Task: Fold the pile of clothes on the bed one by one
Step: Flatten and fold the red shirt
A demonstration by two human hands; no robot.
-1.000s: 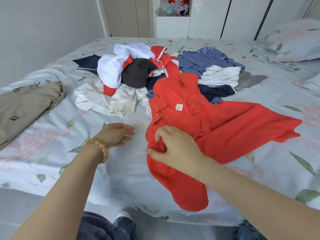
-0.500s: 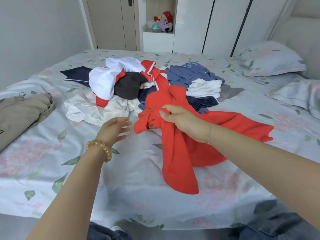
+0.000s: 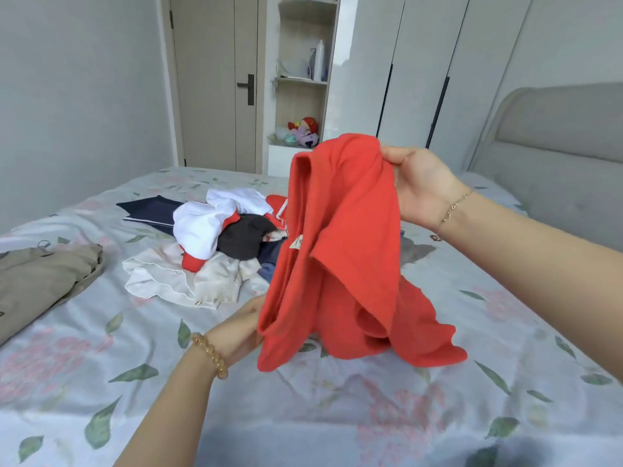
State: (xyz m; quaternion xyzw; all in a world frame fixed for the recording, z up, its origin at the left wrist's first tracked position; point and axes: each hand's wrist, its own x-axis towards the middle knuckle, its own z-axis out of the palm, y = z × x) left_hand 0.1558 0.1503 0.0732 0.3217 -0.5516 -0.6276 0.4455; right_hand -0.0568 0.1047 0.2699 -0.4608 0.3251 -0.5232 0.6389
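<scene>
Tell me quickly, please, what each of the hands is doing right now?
Left hand: grips the lower edge of the red polo shirt.
Right hand: holds the shirt's top, raised above the bed.

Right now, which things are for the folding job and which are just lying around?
For the job:
red shirt, held up by right hand and left hand
pile of clothes
bed

Just lying about:
plush toy
pillow
tan garment

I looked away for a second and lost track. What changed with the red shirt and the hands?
The right hand lifted the red shirt off the bed; the left hand, empty before, now grips its lower edge. The clothes pile and khaki garment stayed put.
</scene>
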